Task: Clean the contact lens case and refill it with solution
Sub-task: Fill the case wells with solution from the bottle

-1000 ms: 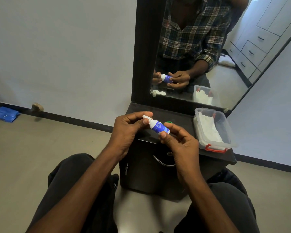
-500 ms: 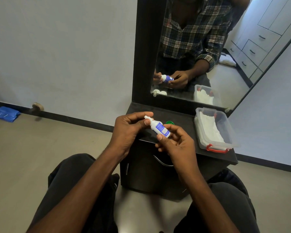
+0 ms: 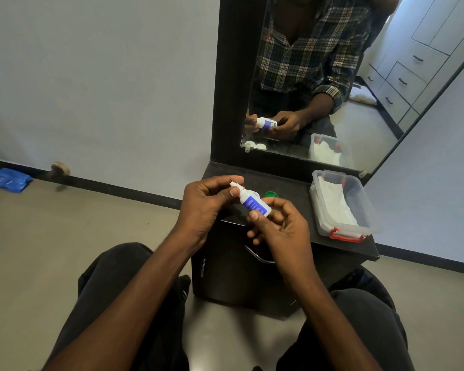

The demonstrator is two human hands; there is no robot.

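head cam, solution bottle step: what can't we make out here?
- Bottle cap end: head view, the left hand fingertips cover it, so cap on or off is unclear.
- Bottle label: too small to read.
- Lens case: only a green piece shows behind the right hand; the rest is hidden.
- Clear box contents: white material, blurred through the plastic.

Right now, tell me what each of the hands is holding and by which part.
Both hold one small bottle: the left hand pinches its white cap end, and the right hand grips the lower body between thumb and fingers.
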